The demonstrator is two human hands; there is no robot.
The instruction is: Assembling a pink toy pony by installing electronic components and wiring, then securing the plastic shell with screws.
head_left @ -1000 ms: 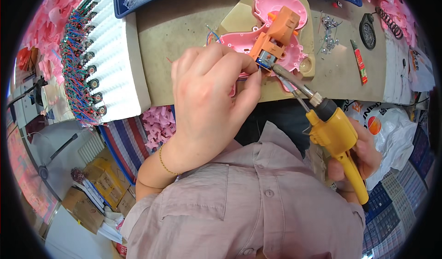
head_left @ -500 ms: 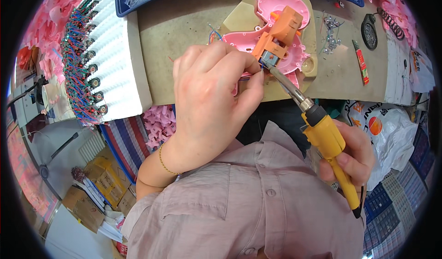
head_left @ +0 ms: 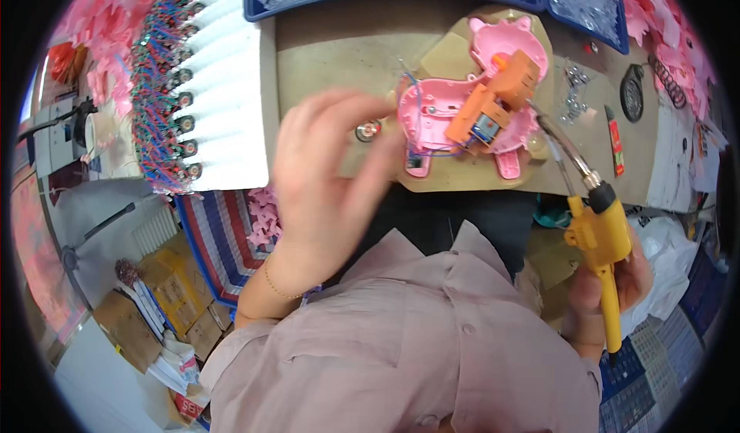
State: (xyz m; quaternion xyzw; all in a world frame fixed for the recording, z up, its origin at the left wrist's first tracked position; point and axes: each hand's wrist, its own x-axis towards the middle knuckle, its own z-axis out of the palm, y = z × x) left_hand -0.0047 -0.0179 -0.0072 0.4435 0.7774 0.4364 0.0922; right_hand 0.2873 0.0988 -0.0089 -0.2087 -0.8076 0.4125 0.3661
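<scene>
My right hand (head_left: 634, 279) grips a yellow soldering iron (head_left: 609, 233) with a metal nose. Its tip points up and left, beside the pink shell and apart from the orange part. My left hand (head_left: 324, 175), smeared by motion, hovers left of the shell with thumb and forefinger apart. A small round part (head_left: 368, 130) shows in the gap between them. The pink animal-shaped plastic shell (head_left: 428, 129) lies in a tan holder (head_left: 432, 177). On it sits an orange gearbox (head_left: 515, 82) with a small motor (head_left: 486, 128) and blue wires (head_left: 418, 98).
A white ridged foam tray (head_left: 239, 102) at left carries rows of round parts with tangled wires (head_left: 158, 86). Blue bins (head_left: 397, 1) of clear plastic pieces line the back. At right lie loose screws (head_left: 574, 94), a red tool (head_left: 616, 148) and a black oval holder (head_left: 632, 94).
My left hand has opened and pulled away left from the motor. The soldering iron has lifted off to the right. The whole view has shifted, with more of the back bins showing.
</scene>
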